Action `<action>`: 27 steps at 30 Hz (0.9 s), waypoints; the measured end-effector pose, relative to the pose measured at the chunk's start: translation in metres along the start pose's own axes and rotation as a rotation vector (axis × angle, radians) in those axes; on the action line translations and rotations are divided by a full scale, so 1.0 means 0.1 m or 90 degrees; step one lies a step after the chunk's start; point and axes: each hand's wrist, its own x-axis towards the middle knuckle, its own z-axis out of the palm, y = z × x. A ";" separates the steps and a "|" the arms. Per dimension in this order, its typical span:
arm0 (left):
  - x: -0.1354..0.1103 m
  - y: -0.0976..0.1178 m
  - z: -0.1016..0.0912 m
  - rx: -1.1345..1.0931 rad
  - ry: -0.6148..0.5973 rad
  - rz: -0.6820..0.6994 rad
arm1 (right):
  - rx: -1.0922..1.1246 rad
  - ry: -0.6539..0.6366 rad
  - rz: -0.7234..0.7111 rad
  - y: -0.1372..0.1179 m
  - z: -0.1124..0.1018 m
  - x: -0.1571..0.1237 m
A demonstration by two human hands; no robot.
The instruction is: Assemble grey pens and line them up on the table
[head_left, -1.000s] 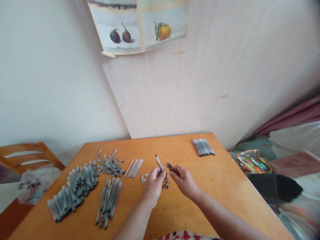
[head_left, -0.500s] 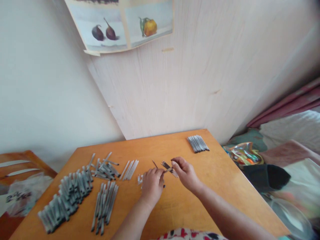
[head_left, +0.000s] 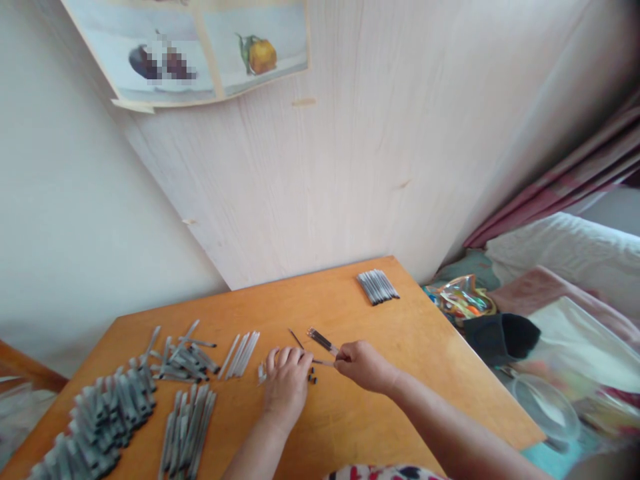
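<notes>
My right hand [head_left: 367, 367] is closed in a pinch on a thin pen refill [head_left: 324, 363], which points left toward my other hand. My left hand [head_left: 287, 380] is palm down just above or on the table, its bent fingers somewhat apart. Its fingertips are close to the refill's dark end; whether they touch it is unclear. Beyond my right hand lies a small bunch of dark refills [head_left: 320, 339], with a single dark refill [head_left: 296, 338] to its left. Small black plugs [head_left: 313, 377] are scattered between my hands. Small clear pieces [head_left: 261, 372] lie partly behind my left hand.
On the wooden table [head_left: 350, 427], a big heap of capped pens [head_left: 100, 417] covers the left side. Nearby are a loose pen pile [head_left: 187, 360], a pen bundle [head_left: 187, 430] and empty clear barrels [head_left: 243, 353]. A neat pen row [head_left: 377, 287] lies far right.
My view has swung right, so things appear farther left. My hands, formerly close around a slim piece, are now lower; the left fingers have spread and the right hand has turned palm down.
</notes>
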 end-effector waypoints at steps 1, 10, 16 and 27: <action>-0.01 -0.01 0.04 0.000 0.028 0.001 | 0.022 -0.010 0.007 0.04 0.01 0.02; -0.49 -0.54 0.63 0.024 0.235 -0.154 | 0.104 0.287 0.126 0.67 -0.13 0.32; -0.93 -0.82 0.91 0.066 0.278 -0.252 | 0.026 0.401 0.276 1.11 -0.37 0.48; -1.04 -0.88 1.04 0.089 0.265 -0.339 | -0.061 0.420 0.417 1.38 -0.63 0.71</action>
